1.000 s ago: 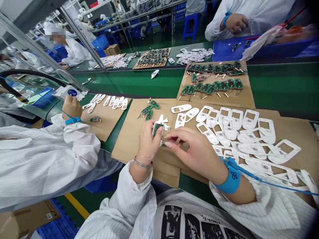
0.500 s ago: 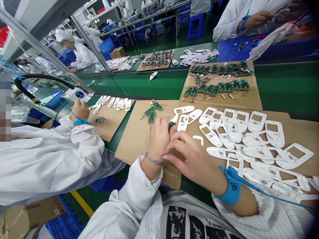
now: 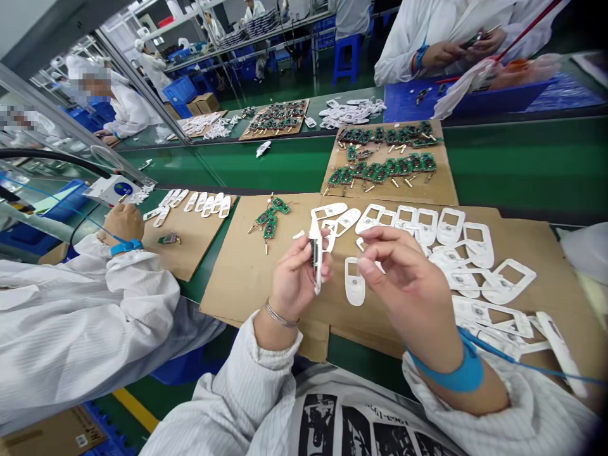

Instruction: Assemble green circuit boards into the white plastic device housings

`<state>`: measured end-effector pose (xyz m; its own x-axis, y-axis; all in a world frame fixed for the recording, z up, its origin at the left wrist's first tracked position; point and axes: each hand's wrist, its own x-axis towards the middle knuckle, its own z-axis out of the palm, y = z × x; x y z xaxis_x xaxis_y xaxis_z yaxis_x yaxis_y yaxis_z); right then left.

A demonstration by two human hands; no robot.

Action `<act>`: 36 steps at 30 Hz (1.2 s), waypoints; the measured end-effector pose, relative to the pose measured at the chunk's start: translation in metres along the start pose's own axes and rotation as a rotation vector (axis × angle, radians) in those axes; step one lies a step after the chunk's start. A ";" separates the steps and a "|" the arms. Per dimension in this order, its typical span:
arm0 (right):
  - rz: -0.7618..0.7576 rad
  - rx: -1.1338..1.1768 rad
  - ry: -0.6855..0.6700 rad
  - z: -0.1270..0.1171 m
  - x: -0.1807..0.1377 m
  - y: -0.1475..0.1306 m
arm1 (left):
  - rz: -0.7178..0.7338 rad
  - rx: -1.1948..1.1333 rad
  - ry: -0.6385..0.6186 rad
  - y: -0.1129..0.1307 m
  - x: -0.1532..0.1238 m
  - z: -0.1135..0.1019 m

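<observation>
My left hand (image 3: 297, 272) is closed on a white plastic housing (image 3: 317, 256), which stands on edge in its fingers with a dark and green inner side toward the left. To the right, my right hand (image 3: 403, 278) hangs over the cardboard with its fingers apart and nothing visible in them. Just left of its fingertips lies a single white cover (image 3: 354, 285) with a window. Many similar white covers (image 3: 479, 244) spread out behind and to the right of that hand, partly hidden by it. Several green circuit boards (image 3: 270, 227) lie beyond my left hand.
A cardboard sheet with rows of circuit boards (image 3: 380, 171) lies on the green conveyor (image 3: 494, 164). At left, a co-worker's hand (image 3: 124, 221) is by a white box (image 3: 111, 189). Across the line, another person's hands (image 3: 444, 56) work above a blue tray (image 3: 498, 95).
My hands have separated: the right moved off to the right and its fingers spread. The left turned, bringing the housing into sight. The whole view has shifted slightly.
</observation>
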<state>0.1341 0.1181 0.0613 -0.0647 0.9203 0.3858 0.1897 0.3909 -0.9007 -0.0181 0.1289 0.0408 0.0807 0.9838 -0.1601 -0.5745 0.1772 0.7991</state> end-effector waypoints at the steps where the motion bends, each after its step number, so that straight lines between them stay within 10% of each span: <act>1: 0.074 0.060 0.010 -0.002 0.001 0.004 | -0.070 -0.138 -0.033 -0.002 -0.002 0.004; 21: 0.039 0.029 0.063 -0.019 0.002 -0.003 | -0.284 -0.420 -0.130 -0.016 -0.017 0.027; 30: -0.496 -0.500 -0.247 -0.037 0.020 -0.020 | -0.493 -0.546 -0.135 -0.014 -0.019 0.031; 36: -0.523 -0.603 -0.317 -0.036 0.025 -0.021 | -0.553 -0.697 -0.203 -0.018 -0.018 0.030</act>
<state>0.1643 0.1325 0.0966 -0.5423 0.6202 0.5668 0.5420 0.7737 -0.3281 0.0149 0.1089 0.0465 0.5953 0.7609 -0.2584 -0.7677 0.6334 0.0965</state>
